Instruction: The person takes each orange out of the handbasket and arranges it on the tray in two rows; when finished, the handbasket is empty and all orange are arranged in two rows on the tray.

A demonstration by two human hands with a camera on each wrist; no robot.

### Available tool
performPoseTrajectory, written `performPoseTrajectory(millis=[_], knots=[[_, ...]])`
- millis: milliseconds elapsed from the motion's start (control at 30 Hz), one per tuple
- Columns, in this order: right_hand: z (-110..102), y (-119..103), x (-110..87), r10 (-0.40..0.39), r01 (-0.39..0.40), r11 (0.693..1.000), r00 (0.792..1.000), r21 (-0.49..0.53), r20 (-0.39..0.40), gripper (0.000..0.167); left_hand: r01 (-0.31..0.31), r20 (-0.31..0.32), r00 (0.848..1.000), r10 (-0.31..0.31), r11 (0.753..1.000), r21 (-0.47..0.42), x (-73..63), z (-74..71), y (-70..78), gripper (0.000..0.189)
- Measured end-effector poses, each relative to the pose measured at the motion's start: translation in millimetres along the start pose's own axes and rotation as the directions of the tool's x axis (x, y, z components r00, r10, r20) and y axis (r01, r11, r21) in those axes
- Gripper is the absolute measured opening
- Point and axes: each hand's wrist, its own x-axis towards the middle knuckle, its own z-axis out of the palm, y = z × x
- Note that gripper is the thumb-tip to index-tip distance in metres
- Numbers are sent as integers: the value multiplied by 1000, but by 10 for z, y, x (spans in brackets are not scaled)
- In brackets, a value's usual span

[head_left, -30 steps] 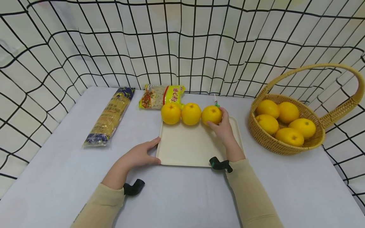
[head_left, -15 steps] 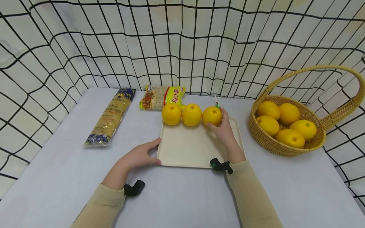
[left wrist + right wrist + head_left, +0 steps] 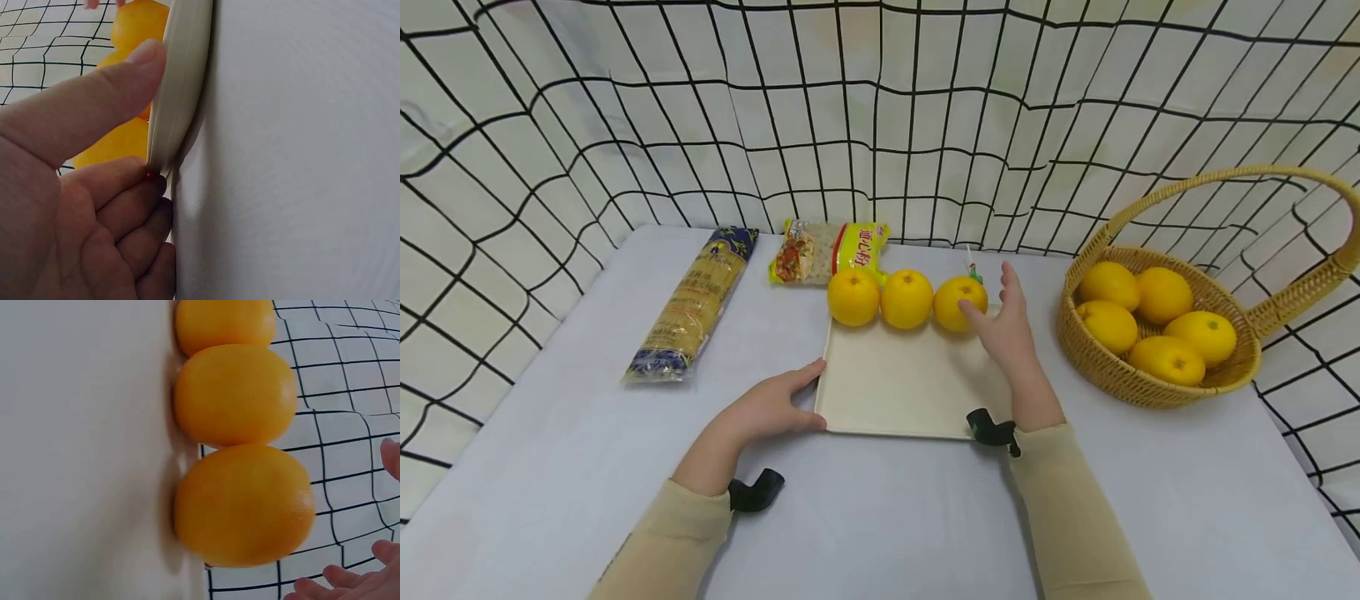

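Note:
A row of three yellow oranges (image 3: 907, 298) sits along the far edge of a cream rectangular tray (image 3: 910, 383). Just right of the rightmost orange (image 3: 244, 506), my right hand (image 3: 1009, 333) spreads its thumb and fingers apart, holding nothing; the thumb overlaps that fruit in the head view. In the right wrist view, a gap shows between the fingers and the orange. My left hand (image 3: 769, 406) rests against the tray's left side, its thumb at the near corner. The left wrist view has the thumb (image 3: 148, 53) and index fingertip touching the tray's rim.
A wicker basket (image 3: 1157, 392) with a tall handle holds several oranges on the right. A pasta pack (image 3: 694, 307) lies at left. Another food bag (image 3: 829, 252) and a small green-wrapped lollipop (image 3: 974, 270) lie behind the oranges. Black netting encloses the table's back and sides.
My right hand has let go of the rightmost orange and moved slightly right, its fingers spreading. The oranges stay in their row, and my left hand keeps its place on the tray.

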Motion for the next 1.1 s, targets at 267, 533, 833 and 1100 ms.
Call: performPoseTrajectory(millis=[267,533,833,1100], knots=[[-508,-10,-148,-184,194,981,946,11,-268,63,4,13,1000,-4,1000,-18,30,34,1,88],[-861,235,-108,-190,158,981,895,-112,-403,53,8,3,1000,-8,1000,-9,17,48,-21,88],[-1010,321,-90,-156,104,982,912,-155,-378,53,3,1,1000,-3,1000,-17,24,-3,-24,89],[-1180,457,-115,-113,64,970,972,-236,-204,61,7,9,1000,-7,1000,-25,22,11,-26,89]])
